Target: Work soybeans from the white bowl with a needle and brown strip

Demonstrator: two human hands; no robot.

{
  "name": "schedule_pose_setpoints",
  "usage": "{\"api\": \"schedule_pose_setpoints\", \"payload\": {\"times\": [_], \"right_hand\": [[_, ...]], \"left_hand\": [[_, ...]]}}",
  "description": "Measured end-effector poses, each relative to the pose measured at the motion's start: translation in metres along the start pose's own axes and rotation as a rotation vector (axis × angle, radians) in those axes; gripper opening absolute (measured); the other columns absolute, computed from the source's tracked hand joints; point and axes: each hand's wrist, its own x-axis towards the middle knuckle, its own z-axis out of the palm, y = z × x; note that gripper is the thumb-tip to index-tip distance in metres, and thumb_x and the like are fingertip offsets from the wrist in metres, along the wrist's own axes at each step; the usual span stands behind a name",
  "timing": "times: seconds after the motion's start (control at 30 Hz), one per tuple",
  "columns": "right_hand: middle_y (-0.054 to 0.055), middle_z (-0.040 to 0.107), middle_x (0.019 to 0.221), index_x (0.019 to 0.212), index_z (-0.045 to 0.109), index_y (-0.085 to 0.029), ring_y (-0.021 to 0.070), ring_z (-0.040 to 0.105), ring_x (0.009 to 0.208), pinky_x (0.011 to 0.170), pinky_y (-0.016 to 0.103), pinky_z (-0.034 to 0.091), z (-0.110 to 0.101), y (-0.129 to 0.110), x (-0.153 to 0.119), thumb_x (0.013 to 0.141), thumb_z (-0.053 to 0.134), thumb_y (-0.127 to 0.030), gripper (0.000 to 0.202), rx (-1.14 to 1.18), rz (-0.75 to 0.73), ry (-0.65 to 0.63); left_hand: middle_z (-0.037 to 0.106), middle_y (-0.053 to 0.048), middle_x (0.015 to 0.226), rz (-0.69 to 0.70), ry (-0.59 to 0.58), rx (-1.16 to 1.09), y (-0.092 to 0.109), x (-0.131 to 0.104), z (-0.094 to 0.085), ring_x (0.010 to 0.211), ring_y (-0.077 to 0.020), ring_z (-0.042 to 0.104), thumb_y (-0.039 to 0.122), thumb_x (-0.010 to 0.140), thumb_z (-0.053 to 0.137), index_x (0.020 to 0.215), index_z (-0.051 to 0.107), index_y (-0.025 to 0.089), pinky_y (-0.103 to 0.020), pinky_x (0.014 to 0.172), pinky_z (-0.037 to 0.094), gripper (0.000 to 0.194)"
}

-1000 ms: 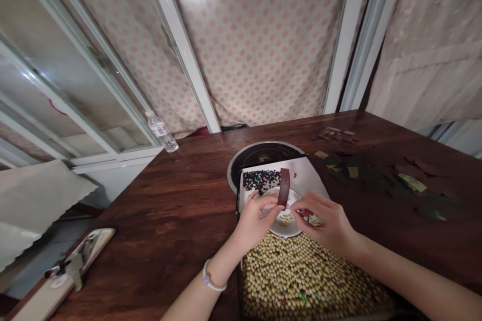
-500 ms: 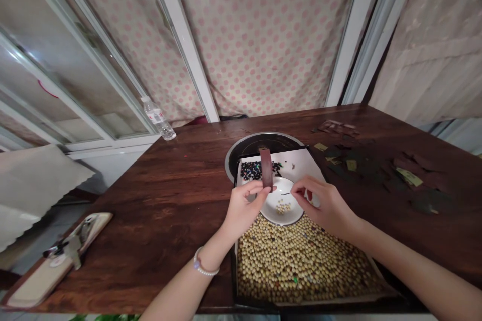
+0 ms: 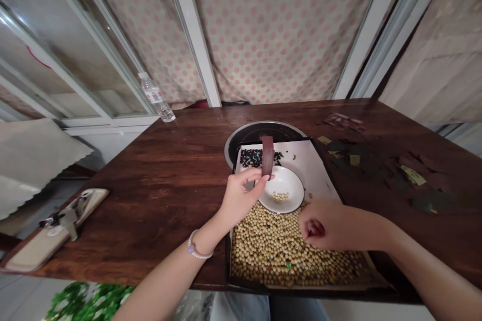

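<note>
My left hand (image 3: 243, 193) pinches the lower end of a reddish-brown strip (image 3: 267, 155) between thumb and fingers, holding it upright over the left rim of a white bowl (image 3: 293, 183). A few cream beads (image 3: 280, 196) lie in the bowl. My right hand (image 3: 331, 225) is closed and slightly blurred, right of the bowl and over a wide layer of cream, bead-like balls (image 3: 274, 246). Whatever its curled fingers hold is hidden. Black beads with coloured specks (image 3: 251, 157) lie at the far left of the paper-lined tray (image 3: 316, 160).
The tray overlaps a round dark plate (image 3: 241, 135) on the wooden table (image 3: 169, 185). Brown and green scraps (image 3: 414, 175) with yellow labels lie at right. A plastic bottle (image 3: 160, 103) stands back left. Keys (image 3: 70, 218) rest on a pale case (image 3: 33, 251) at the left edge.
My right hand has moved from over the bowl toward me and down to the cream balls. The thin dark tool in its pinch no longer shows. My left hand still holds the strip.
</note>
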Motion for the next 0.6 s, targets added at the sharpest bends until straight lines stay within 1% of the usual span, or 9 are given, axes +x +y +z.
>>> {"api": "schedule_pose_setpoints", "payload": {"times": [0.17, 0.3, 0.4, 0.53, 0.6], "right_hand": [[-0.004, 0.056, 0.060, 0.066, 0.057, -0.016, 0.0060, 0.046, 0.053, 0.052, 0.017, 0.034, 0.010, -0.007, 0.007, 0.069, 0.053, -0.009, 0.009, 0.014, -0.065, -0.018], [-0.005, 0.054, 0.059, 0.064, 0.056, -0.016, 0.0058, 0.044, 0.053, 0.054, 0.018, 0.034, 0.013, -0.009, 0.007, 0.068, 0.052, -0.008, 0.010, -0.022, -0.122, -0.019], [-0.005, 0.053, 0.059, 0.064, 0.053, -0.017, 0.0059, 0.043, 0.053, 0.052, 0.018, 0.033, 0.010, -0.008, 0.004, 0.066, 0.050, -0.006, 0.011, -0.036, -0.106, 0.002], [-0.005, 0.052, 0.059, 0.065, 0.050, -0.018, 0.0080, 0.045, 0.058, 0.053, 0.020, 0.032, 0.003, -0.005, 0.001, 0.063, 0.050, -0.005, 0.013, -0.082, -0.067, 0.083], [-0.005, 0.053, 0.061, 0.066, 0.049, -0.018, 0.0082, 0.046, 0.059, 0.054, 0.020, 0.032, 0.003, -0.004, 0.001, 0.062, 0.050, -0.005, 0.013, -0.090, -0.073, 0.083]], "left_hand": [[0.075, -0.007, 0.090, 0.017, -0.029, 0.027, -0.001, 0.000, 0.000, 0.081, -0.0175, 0.070, 0.020, 0.082, 0.061, 0.087, 0.073, 0.016, -0.029, 0.079, 0.053, 0.013], [0.075, -0.007, 0.090, 0.030, -0.029, 0.051, -0.001, 0.000, -0.001, 0.081, -0.0170, 0.070, 0.020, 0.082, 0.061, 0.086, 0.073, 0.016, -0.028, 0.078, 0.053, 0.013], [0.076, -0.007, 0.089, 0.029, -0.022, 0.068, -0.002, 0.000, -0.001, 0.080, -0.0173, 0.069, 0.021, 0.082, 0.061, 0.085, 0.073, 0.016, -0.028, 0.077, 0.053, 0.013], [0.076, -0.007, 0.090, 0.009, -0.026, 0.023, -0.004, 0.001, -0.001, 0.082, -0.0177, 0.070, 0.020, 0.082, 0.061, 0.088, 0.072, 0.016, -0.029, 0.079, 0.054, 0.013], [0.076, -0.006, 0.090, 0.002, -0.028, 0.017, -0.004, 0.001, -0.001, 0.083, -0.0174, 0.070, 0.020, 0.082, 0.061, 0.088, 0.072, 0.017, -0.030, 0.080, 0.054, 0.013]]}}
